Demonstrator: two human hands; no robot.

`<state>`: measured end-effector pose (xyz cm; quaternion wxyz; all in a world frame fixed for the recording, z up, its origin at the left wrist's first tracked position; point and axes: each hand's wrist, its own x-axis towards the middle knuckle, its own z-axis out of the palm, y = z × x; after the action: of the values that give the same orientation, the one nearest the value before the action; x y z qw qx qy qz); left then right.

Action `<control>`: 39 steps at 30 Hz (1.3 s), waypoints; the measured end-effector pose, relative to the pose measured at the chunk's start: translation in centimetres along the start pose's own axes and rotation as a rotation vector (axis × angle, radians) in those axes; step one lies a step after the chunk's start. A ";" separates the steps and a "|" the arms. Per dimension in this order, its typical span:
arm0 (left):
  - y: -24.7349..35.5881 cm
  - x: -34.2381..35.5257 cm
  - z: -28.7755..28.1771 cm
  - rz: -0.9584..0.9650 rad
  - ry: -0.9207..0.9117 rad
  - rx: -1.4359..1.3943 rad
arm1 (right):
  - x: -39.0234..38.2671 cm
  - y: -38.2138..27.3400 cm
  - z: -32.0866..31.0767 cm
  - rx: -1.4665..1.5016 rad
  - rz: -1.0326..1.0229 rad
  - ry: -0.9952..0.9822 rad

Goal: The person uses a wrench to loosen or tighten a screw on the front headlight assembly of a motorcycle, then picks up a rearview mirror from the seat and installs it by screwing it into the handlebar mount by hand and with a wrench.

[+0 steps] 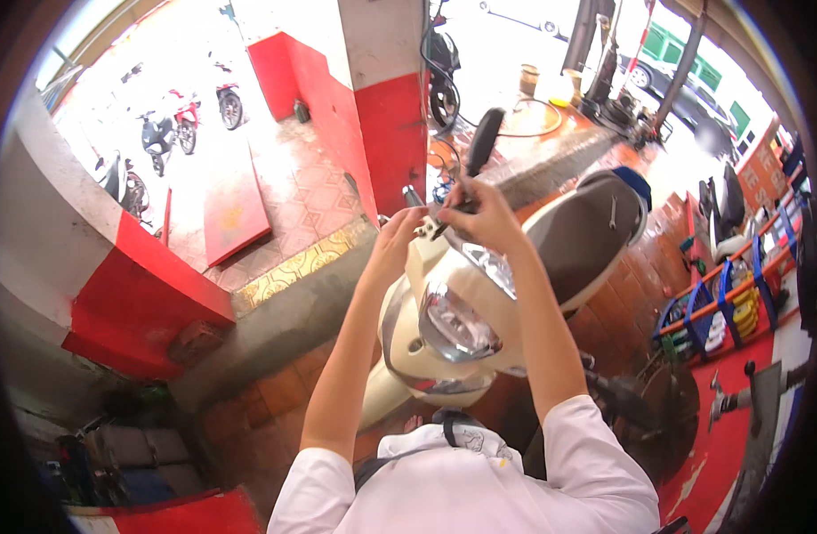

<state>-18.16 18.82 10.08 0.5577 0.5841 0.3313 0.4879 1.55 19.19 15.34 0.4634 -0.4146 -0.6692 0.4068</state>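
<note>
A cream scooter [395,347] stands below me, with a chrome-trimmed headlight [453,325]. My left hand [399,231] is closed at a metal mirror mount [426,229] on the handlebar, its fingertips partly hidden. My right hand [479,215] grips the lower stem of a black mirror [484,142] just right of it, the stem's lower end meeting the mount. A small metal tool, apparently a wrench [613,209], lies on the dark seat [582,240] at the right.
A red-and-white wall [141,294] and a concrete step [221,338] border the left. Parked motorbikes [181,125] stand outside on the upper left. A hose [542,129] and equipment [639,120] are at the upper right. A rack of bottles [728,303] lines the right.
</note>
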 end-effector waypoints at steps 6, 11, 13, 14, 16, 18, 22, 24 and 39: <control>1.4 3.3 -3.3 -0.119 0.274 -0.058 | 6.9 6.7 2.7 -0.016 -0.154 -0.166; -0.7 5.3 -3.2 -0.173 0.341 -0.056 | 8.0 8.1 2.5 -0.256 -0.065 -0.256; -1.7 6.3 -2.3 -0.194 0.348 -0.057 | 7.7 9.1 2.1 -0.289 -0.014 -0.265; -2.1 6.6 -2.3 -0.198 0.362 -0.067 | 7.5 8.4 2.2 -0.292 -0.001 -0.274; -2.7 7.3 -2.5 -0.232 0.374 -0.102 | 7.5 7.1 1.9 -0.316 0.010 -0.279; -2.9 8.6 -3.3 -0.286 0.374 -0.124 | 7.7 7.6 2.3 -0.389 -0.106 -0.283; -3.1 9.8 -5.3 -0.340 0.203 -0.290 | 7.8 8.7 3.3 -0.360 -0.244 -0.294; -2.3 9.9 -5.6 -0.279 0.079 -0.359 | 7.9 8.4 3.6 -0.343 -0.267 -0.331; -5.3 8.0 -6.5 -0.117 0.194 -0.157 | 7.6 6.8 -0.2 -0.072 -0.130 -0.167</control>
<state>-21.01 29.26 5.85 0.5946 0.4685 0.3777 0.5332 1.24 28.47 11.25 0.4163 -0.3514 -0.7450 0.3849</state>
